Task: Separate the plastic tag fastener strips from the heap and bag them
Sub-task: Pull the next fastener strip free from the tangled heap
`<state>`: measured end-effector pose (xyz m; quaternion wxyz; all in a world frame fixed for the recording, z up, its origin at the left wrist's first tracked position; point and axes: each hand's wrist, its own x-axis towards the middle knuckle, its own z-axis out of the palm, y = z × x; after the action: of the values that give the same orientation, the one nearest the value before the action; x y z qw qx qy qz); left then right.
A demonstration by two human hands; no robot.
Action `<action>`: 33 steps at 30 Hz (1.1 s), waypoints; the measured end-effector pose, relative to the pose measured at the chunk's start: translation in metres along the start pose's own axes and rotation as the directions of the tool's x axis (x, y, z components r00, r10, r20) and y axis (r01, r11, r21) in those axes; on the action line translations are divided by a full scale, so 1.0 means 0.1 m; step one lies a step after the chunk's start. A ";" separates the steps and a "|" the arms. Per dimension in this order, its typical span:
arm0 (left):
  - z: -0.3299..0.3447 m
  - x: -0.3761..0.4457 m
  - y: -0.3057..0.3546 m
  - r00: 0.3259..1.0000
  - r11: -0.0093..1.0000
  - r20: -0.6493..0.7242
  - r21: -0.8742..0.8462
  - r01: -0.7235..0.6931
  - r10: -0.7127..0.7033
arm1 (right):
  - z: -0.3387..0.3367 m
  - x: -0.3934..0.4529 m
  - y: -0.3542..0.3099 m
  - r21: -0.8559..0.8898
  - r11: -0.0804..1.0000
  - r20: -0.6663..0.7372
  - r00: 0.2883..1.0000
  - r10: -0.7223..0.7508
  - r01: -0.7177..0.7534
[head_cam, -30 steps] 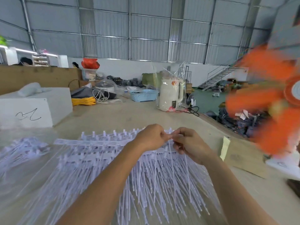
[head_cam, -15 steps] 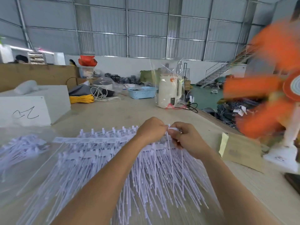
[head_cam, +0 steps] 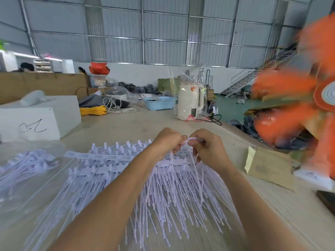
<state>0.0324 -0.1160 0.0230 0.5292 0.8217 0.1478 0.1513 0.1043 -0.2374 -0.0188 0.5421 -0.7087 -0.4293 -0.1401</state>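
A wide heap of white plastic tag fastener strips (head_cam: 112, 171) lies spread across the table, long thin tails fanning toward me. My left hand (head_cam: 167, 142) and my right hand (head_cam: 208, 151) meet above the heap's far right part, both pinching the head bar of one fastener strip (head_cam: 188, 139) lifted off the pile, its tails hanging down between my wrists. A clear plastic bag (head_cam: 27, 165) holding more strips lies at the left.
A white box (head_cam: 45, 120) stands at the far left. A brown paper packet (head_cam: 268, 165) lies to the right, beside a spinning orange fan (head_cam: 299, 105). Farther back stand a white kettle (head_cam: 189, 104), a blue basket (head_cam: 159, 103) and yellow cable (head_cam: 93, 110).
Both hands have stayed together at the heap's far right and lifted the pinched strip a little. The view has shifted slightly.
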 end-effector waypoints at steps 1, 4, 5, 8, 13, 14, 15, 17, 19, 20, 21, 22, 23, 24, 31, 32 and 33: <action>-0.01 -0.01 0.02 1.000 1.000 0.007 -0.005 -0.015 0.015 | -0.01 0.01 0.02 0.013 0.999 -0.004 0.999 0.039 -0.039; -0.07 -0.08 0.02 0.998 0.999 0.052 0.018 -0.042 0.041 | -0.17 0.04 0.11 0.032 0.971 -0.122 0.963 0.241 -0.239; -0.10 -0.09 0.01 0.997 0.996 0.055 0.061 -0.060 0.056 | -0.27 0.05 0.15 0.167 0.937 -0.188 0.922 0.337 -0.308; -0.17 -0.13 0.00 0.985 0.967 0.055 0.188 -0.171 0.164 | -0.53 0.08 0.11 0.767 0.578 -0.071 0.859 0.506 -0.278; -0.18 -0.13 0.01 0.967 0.946 0.213 0.259 -0.194 0.140 | -0.40 0.07 -0.17 0.852 0.273 0.323 0.859 0.396 -0.447; -0.20 -0.13 -0.03 0.967 0.942 0.221 0.279 -0.188 0.128 | -0.32 0.06 -0.20 0.776 0.396 0.313 0.845 0.433 -0.490; -0.21 -0.12 -0.06 0.967 0.938 0.224 0.295 -0.183 0.118 | -0.24 0.04 -0.23 0.692 0.509 0.289 0.843 0.455 -0.512; -0.25 -0.12 -0.13 0.967 0.930 0.217 0.311 -0.196 0.131 | -0.09 0.03 -0.27 0.584 0.630 0.263 0.854 0.450 -0.512; -0.27 -0.11 -0.19 0.965 0.918 0.188 0.319 -0.235 0.182 | 0.02 0.01 -0.29 0.505 0.702 0.237 0.863 0.447 -0.502; -0.27 -0.10 -0.21 0.963 0.915 0.169 0.313 -0.256 0.211 | 0.05 0.01 -0.30 0.453 0.737 0.217 0.864 0.455 -0.502; -0.27 -0.10 -0.22 0.960 0.915 0.152 0.299 -0.272 0.236 | 0.08 0.01 -0.29 0.406 0.765 0.202 0.865 0.459 -0.500; -0.27 -0.10 -0.22 0.957 0.917 0.134 0.279 -0.286 0.258 | 0.10 0.00 -0.30 0.374 0.782 0.194 0.867 0.460 -0.499; -0.27 -0.11 -0.21 0.954 0.918 0.115 0.261 -0.299 0.278 | 0.13 0.00 -0.30 0.363 0.789 0.190 0.869 0.457 -0.495; -0.27 -0.11 -0.20 0.949 0.915 0.094 0.253 -0.314 0.300 | 0.14 -0.01 -0.30 0.367 0.788 0.193 0.870 0.454 -0.494; -0.28 -0.15 -0.14 0.914 0.803 0.038 0.465 -0.374 0.404 | 0.16 -0.04 -0.25 0.396 0.822 0.259 0.909 0.326 -0.408; -0.31 -0.14 -0.13 0.919 0.775 0.039 0.524 -0.353 0.393 | 0.15 -0.04 -0.25 0.384 0.844 0.252 0.922 0.294 -0.374; -0.34 -0.14 -0.13 0.930 0.744 0.043 0.587 -0.319 0.364 | 0.14 -0.04 -0.25 0.382 0.859 0.237 0.934 0.267 -0.342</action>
<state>0.0050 -0.0887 0.0235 0.2082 0.9508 0.0538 0.2229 0.0792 -0.2255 -0.0111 0.6559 -0.6450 -0.3775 0.1058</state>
